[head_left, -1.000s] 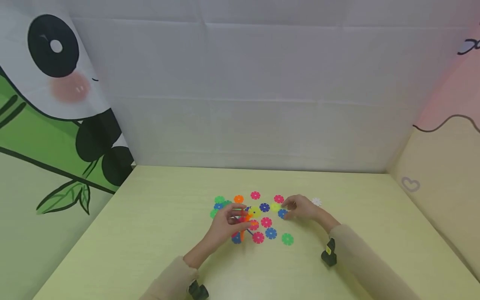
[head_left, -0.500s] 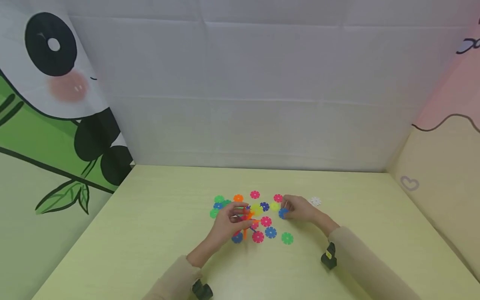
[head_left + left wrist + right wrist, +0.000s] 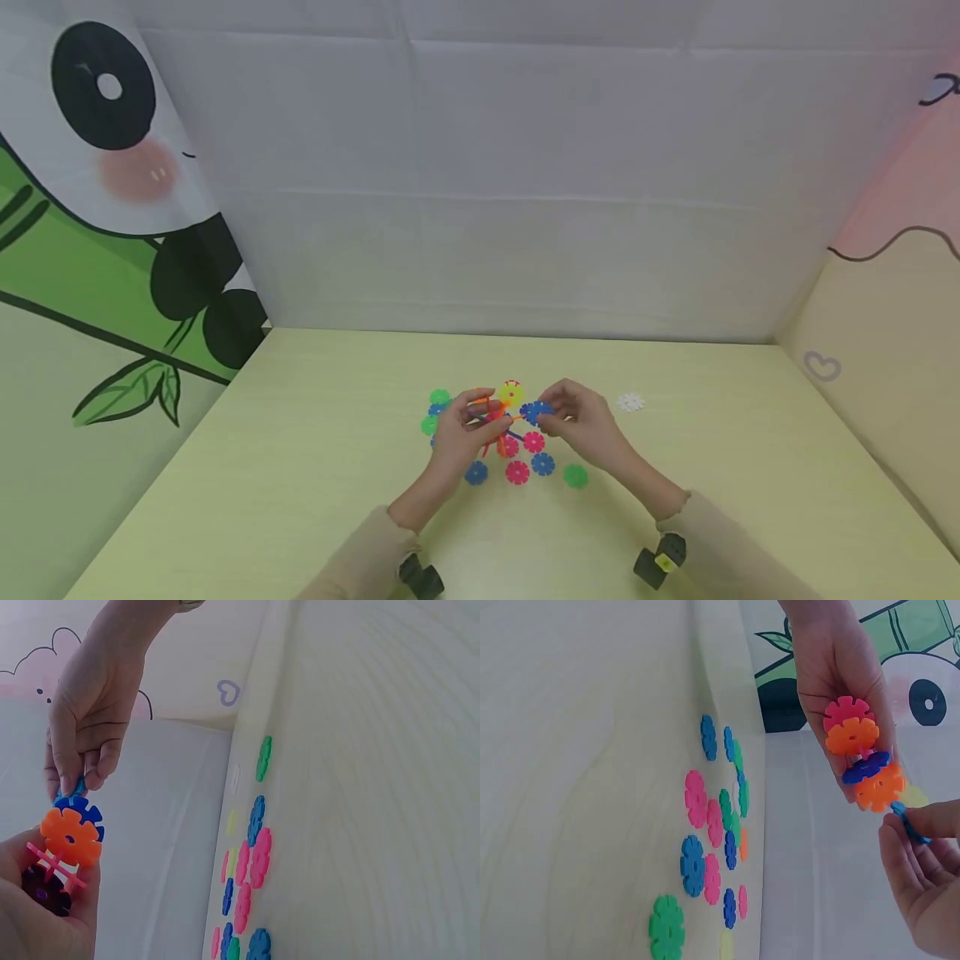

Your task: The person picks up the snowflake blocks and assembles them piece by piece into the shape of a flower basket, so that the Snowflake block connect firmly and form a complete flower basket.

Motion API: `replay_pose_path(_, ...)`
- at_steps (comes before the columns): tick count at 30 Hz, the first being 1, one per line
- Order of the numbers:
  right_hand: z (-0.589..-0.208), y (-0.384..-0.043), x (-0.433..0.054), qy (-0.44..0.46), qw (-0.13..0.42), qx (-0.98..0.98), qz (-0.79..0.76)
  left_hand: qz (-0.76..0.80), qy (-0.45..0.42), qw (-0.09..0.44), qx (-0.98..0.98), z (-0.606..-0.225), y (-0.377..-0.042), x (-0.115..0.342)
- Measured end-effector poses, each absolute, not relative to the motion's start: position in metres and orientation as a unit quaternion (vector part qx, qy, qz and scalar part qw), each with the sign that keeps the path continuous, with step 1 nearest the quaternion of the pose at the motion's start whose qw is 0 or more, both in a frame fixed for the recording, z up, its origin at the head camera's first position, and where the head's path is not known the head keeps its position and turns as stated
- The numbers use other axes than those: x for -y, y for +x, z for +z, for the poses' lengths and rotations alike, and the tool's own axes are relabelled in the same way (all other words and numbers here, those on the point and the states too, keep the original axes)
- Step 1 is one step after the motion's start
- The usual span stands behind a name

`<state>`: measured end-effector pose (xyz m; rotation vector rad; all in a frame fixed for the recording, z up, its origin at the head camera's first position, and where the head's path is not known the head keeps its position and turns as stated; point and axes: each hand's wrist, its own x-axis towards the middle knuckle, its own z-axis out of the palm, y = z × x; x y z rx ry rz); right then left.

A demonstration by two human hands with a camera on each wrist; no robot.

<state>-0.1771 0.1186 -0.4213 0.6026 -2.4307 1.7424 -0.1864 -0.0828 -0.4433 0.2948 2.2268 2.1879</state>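
Note:
My left hand (image 3: 459,429) holds a cluster of notched plastic snowflake discs slotted together, raised above the table. In the right wrist view this cluster shows orange discs (image 3: 880,787), a pink disc (image 3: 847,710), a dark blue disc (image 3: 866,767) and a yellow disc (image 3: 914,797) at its far end. Between thumb and fingers, my right hand (image 3: 588,423) pinches a light blue snowflake disc (image 3: 909,821). That disc is right at the cluster's outer edge, overlapping it in the left wrist view, where my right hand (image 3: 94,724) reaches down from above.
Loose snowflake discs lie flat on the pale table (image 3: 300,467) below the hands, among them a pink disc (image 3: 517,472), a blue disc (image 3: 543,464) and a green disc (image 3: 576,477). A white disc (image 3: 631,402) lies off to the right. A plain pale wall (image 3: 480,267) rises behind.
My right hand has picked a blue disc up off the table and carried it left to the cluster. My left hand has shifted slightly right and up, turning the cluster.

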Motion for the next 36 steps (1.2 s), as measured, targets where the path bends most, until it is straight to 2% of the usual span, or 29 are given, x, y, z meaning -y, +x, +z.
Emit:
replay_pose_path(5, -0.424, -0.175, -0.113, 0.172, 0.057, 0.797, 0.576, 0.700, 0.095, -0.007, -0.707, -0.446, -0.186, 0.081)
replay_pose_path(12, -0.426, -0.176, -0.110, 0.188, 0.072, 0.823, 0.531, 0.694, 0.097, -0.020, -0.713, -0.449, -0.188, 0.081)
replay_pose_path(20, -0.422, -0.178, -0.110, 0.211, 0.067, 0.839, 0.496, 0.685, 0.114, -0.050, -0.718, -0.448, -0.182, 0.078)
replay_pose_path(31, -0.425, -0.179, -0.108, 0.229, 0.047, 0.827, 0.511, 0.677, 0.112, -0.063, -0.725, -0.449, -0.176, 0.077)
replay_pose_path(36, -0.426, -0.177, -0.108, 0.235, 0.076, 0.831, 0.498, 0.685, 0.103, -0.071, -0.718, -0.449, -0.174, 0.074)
